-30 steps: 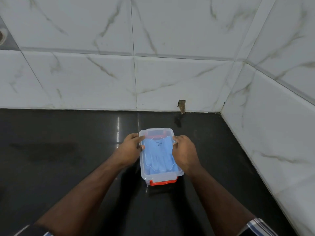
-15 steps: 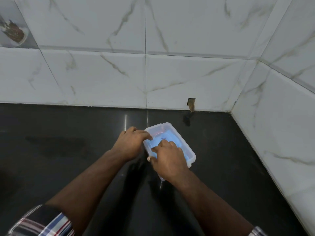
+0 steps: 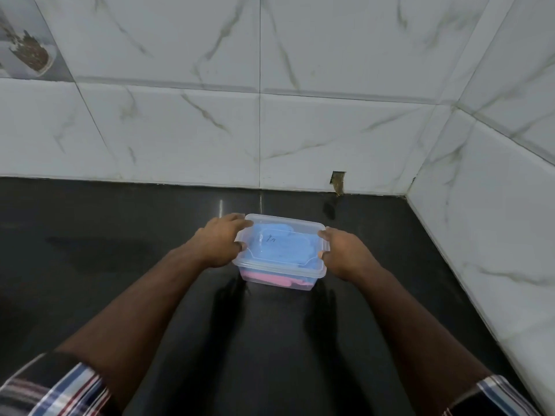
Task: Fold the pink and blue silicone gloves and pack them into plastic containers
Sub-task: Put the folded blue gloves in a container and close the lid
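Observation:
A clear plastic container (image 3: 318,274) with its lid on rests on the black countertop (image 3: 120,235), its long side toward me. Through the lid I see a folded blue glove (image 3: 282,246); a pink glove (image 3: 270,279) shows through the front wall underneath it. My left hand (image 3: 220,244) grips the container's left end, fingers on the lid corner. My right hand (image 3: 342,252) grips the right end the same way.
White marble-look tiled walls (image 3: 300,139) close off the back and the right side (image 3: 495,205), forming a corner. A small chipped hole (image 3: 338,181) sits at the base of the back wall. Checked sleeves (image 3: 60,388) cover my forearms near the bottom.
The container has been turned from lengthwise to crosswise. My right hand moved from on top of the lid to the right end; the red latches no longer show.

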`<state>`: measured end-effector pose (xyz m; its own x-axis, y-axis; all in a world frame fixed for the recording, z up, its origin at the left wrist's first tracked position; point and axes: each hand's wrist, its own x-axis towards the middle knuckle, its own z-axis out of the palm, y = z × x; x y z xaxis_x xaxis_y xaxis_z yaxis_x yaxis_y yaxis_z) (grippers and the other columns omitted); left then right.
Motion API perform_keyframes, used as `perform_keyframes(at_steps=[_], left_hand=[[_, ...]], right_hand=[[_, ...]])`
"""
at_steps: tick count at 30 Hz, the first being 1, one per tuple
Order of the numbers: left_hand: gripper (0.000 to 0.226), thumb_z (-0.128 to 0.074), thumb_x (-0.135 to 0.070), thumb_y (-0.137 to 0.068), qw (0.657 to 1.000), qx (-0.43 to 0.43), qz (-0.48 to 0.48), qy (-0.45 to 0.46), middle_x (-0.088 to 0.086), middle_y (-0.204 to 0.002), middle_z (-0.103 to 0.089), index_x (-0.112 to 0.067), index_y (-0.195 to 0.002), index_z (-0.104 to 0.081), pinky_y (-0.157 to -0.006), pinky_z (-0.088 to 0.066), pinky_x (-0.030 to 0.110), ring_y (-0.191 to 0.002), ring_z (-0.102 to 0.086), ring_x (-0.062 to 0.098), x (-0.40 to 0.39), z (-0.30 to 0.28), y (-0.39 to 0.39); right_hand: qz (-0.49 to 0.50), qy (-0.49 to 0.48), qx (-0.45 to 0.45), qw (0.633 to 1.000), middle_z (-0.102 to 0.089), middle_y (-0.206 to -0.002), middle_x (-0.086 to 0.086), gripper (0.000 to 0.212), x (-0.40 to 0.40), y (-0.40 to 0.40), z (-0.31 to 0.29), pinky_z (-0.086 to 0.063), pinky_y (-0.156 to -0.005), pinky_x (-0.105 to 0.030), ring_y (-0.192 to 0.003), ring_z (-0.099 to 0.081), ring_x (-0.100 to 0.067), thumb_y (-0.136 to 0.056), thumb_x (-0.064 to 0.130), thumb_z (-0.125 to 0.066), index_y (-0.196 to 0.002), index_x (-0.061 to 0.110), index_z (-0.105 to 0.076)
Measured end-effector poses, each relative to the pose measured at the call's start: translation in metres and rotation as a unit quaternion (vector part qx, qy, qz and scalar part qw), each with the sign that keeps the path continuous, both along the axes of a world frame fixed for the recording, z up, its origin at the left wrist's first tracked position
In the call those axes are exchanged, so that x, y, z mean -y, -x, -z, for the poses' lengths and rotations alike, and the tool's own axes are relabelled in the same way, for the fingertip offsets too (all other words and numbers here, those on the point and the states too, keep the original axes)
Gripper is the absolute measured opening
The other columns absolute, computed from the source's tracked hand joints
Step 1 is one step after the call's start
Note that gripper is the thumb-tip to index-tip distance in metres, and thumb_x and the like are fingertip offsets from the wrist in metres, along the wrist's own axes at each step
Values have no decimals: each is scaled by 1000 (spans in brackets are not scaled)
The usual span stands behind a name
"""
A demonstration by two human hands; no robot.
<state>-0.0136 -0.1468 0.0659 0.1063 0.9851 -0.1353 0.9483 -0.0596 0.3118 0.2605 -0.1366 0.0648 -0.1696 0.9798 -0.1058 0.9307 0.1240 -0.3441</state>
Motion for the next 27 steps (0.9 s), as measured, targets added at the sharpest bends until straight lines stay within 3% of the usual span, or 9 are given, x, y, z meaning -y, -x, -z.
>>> perform_keyframes(at_steps=[2,5,13,17,20,22,24,27], left_hand=[[69,-65,-24,-94,998,19,11,60,-1,-164,-25,-21,-155,-33,-120,-26,38,-148,-30,23,-8,-1,3],[73,-65,-23,-95,996,15,26,89,1,-165,-24,-15,-157,-28,-119,-21,28,-149,-27,18,-12,2,7],[80,-69,-35,-91,994,-41,49,90,5,-162,-28,-15,-157,-28,-119,-28,34,-145,-34,24,-6,-1,7],[101,-74,-56,-80,992,-74,56,81,-1,-166,-21,-21,-159,-21,-119,-28,47,-149,-27,24,-10,-10,3],[118,-78,-62,-72,985,-92,91,113,-4,-169,-4,-23,-160,-10,-121,-22,53,-154,-13,24,-18,-14,-13],[122,-80,-59,-71,981,-86,96,144,-2,-169,0,-20,-160,-6,-124,-16,47,-154,-8,23,-24,-14,-17],[124,-82,-59,-71,980,-81,89,159,-1,-169,-1,-18,-160,-5,-124,-15,43,-154,-8,23,-28,-13,-17],[126,-82,-61,-68,980,-104,82,151,-4,-169,-3,-19,-160,-7,-120,-18,47,-153,-14,23,-30,-11,-19]], right_hand=[[-10,40,5,999,-50,-146,-7,57,-3,0,-3,-41,-103,-34,-129,-51,-25,-93,21,-61,-147,18,-41],[-29,71,20,997,-51,-143,-10,60,-7,1,-3,-44,-97,-34,-124,-54,-27,-94,22,-60,-149,17,-35],[-72,87,53,992,-35,-157,-5,66,-12,-1,-5,-34,-110,-34,-138,-40,-25,-95,21,-58,-153,16,-26],[-116,65,54,990,-33,-158,-6,82,-13,9,-15,-29,-112,-36,-144,-30,-26,-86,39,-70,-152,16,-29],[-165,90,59,981,-31,-158,-7,93,-17,26,-22,-31,-110,-35,-139,-35,-26,-78,47,-77,-152,14,-29],[-178,107,76,975,-35,-155,-9,95,-20,34,-24,-34,-109,-36,-135,-40,-27,-77,48,-78,-151,13,-30],[-182,118,90,972,-34,-155,-10,94,-24,37,-23,-35,-108,-37,-134,-41,-28,-78,47,-78,-151,13,-29],[-189,117,109,969,-31,-157,-11,95,-27,40,-20,-35,-107,-37,-135,-40,-28,-78,45,-78,-152,15,-26]])
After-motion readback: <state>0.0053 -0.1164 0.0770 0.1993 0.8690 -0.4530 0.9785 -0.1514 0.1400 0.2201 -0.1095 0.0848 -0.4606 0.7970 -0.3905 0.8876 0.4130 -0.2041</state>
